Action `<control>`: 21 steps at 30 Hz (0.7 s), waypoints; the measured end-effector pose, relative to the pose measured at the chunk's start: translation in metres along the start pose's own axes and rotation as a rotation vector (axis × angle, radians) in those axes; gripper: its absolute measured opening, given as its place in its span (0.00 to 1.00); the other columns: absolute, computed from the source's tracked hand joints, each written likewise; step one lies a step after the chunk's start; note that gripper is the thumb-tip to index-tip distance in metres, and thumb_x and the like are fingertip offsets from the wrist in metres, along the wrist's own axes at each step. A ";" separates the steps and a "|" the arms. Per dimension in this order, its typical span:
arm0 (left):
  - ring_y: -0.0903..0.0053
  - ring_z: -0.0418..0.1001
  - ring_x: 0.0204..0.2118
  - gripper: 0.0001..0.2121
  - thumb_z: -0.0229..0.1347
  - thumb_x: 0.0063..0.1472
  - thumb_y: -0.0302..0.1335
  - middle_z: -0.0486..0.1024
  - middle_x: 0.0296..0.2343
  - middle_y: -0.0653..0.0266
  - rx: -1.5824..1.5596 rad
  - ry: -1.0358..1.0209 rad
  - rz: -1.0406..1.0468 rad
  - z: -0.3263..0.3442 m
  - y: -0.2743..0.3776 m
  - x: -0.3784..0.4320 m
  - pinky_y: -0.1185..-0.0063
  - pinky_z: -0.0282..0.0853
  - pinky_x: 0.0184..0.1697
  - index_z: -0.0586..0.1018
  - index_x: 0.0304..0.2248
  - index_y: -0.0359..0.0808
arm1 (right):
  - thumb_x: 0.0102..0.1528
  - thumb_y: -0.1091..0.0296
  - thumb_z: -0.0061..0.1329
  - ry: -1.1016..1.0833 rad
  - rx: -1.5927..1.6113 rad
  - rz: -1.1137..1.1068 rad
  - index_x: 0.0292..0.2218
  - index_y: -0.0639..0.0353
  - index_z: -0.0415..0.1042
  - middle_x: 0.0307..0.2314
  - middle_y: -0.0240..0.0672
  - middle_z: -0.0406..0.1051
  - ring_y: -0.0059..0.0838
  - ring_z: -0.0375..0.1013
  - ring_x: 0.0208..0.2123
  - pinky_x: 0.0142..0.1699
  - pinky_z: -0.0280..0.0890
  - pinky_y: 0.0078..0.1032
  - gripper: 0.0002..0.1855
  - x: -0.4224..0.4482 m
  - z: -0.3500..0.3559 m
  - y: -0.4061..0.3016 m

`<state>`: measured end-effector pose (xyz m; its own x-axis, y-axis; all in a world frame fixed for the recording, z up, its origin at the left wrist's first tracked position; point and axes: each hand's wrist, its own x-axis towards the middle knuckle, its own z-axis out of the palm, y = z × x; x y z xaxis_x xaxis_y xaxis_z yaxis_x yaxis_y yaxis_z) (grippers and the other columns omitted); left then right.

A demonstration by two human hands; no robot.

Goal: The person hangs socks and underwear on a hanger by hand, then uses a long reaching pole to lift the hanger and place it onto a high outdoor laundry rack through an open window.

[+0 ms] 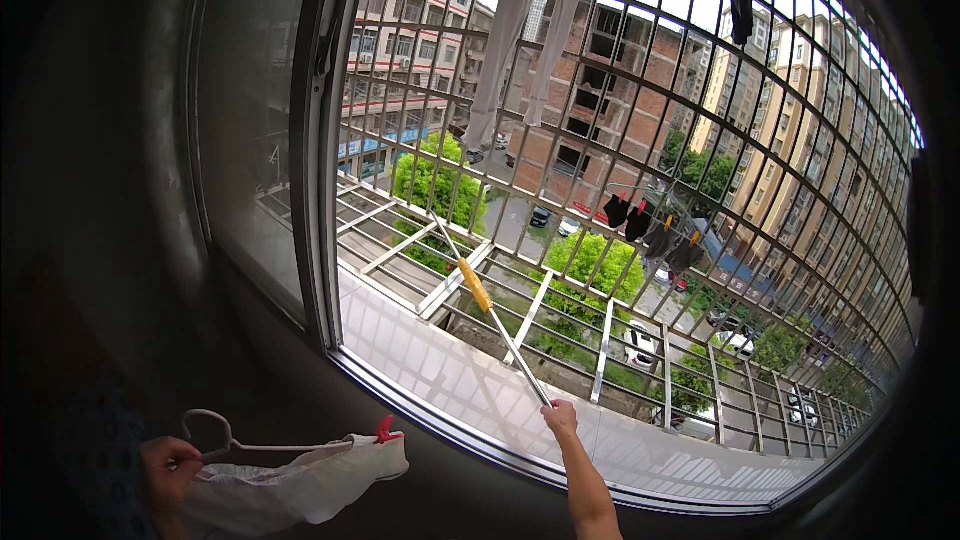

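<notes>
My right hand [561,418] grips the lower end of a metal pole [517,349] with a yellow grip sleeve [474,285] partway along. The pole slants up and away over the tiled sill, its thin far end near the window bars. At the lower left, my left hand [166,469] holds a pale clothes hanger [289,448] and the edge of a white garment [315,491] draped on it. A red clothespin [385,431] pins the garment at the hanger's right end. The hanger's hook stands up beside my left hand.
A sliding window frame [319,165] borders the opening on the left. Beyond the tiled sill [450,360] lies a metal security cage [536,315]. Long white cloth [506,45] hangs from above; dark socks [637,225] hang clipped at right. Trees, cars and buildings stand outside below.
</notes>
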<state>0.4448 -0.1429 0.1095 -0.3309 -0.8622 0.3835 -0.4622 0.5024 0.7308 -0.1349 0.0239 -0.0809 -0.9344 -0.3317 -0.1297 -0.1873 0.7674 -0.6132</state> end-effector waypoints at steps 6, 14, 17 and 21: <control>0.83 0.66 0.16 0.08 0.53 0.32 0.19 0.68 0.13 0.66 -0.080 0.112 0.165 -0.002 0.019 0.055 0.87 0.59 0.19 0.73 0.20 0.34 | 0.36 0.74 0.45 -0.042 0.635 0.121 0.18 0.66 0.67 0.09 0.31 0.61 0.16 0.55 0.06 0.10 0.49 0.14 0.04 -0.088 -0.023 0.125; 0.89 0.64 0.16 0.04 0.51 0.42 0.16 0.67 0.13 0.69 -0.411 -0.090 0.365 0.035 0.101 0.130 0.90 0.57 0.18 0.73 0.22 0.30 | 0.42 0.69 0.49 0.345 0.612 -0.056 0.20 0.62 0.66 0.13 0.23 0.59 0.13 0.54 0.15 0.19 0.50 0.13 0.08 -0.243 -0.080 0.119; 0.91 0.62 0.15 0.03 0.51 0.45 0.19 0.65 0.12 0.71 -0.512 -0.134 0.360 0.061 0.134 0.157 0.91 0.56 0.18 0.72 0.23 0.30 | 0.42 0.69 0.49 0.422 0.566 -0.079 0.18 0.61 0.64 0.12 0.21 0.57 0.12 0.52 0.15 0.19 0.48 0.13 0.08 -0.251 -0.066 0.156; 0.91 0.62 0.14 0.04 0.51 0.47 0.21 0.65 0.12 0.71 -0.578 -0.154 0.504 0.092 0.187 0.201 0.90 0.56 0.16 0.71 0.25 0.30 | 0.43 0.70 0.47 0.332 0.684 -0.072 0.16 0.57 0.60 0.11 0.19 0.53 0.11 0.49 0.15 0.18 0.45 0.14 0.10 -0.255 -0.035 0.178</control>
<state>0.2160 -0.2168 0.2709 -0.5173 -0.4989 0.6953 0.2620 0.6812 0.6836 0.0598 0.2647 -0.1296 -0.9894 -0.1023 0.1035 -0.1227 0.2034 -0.9714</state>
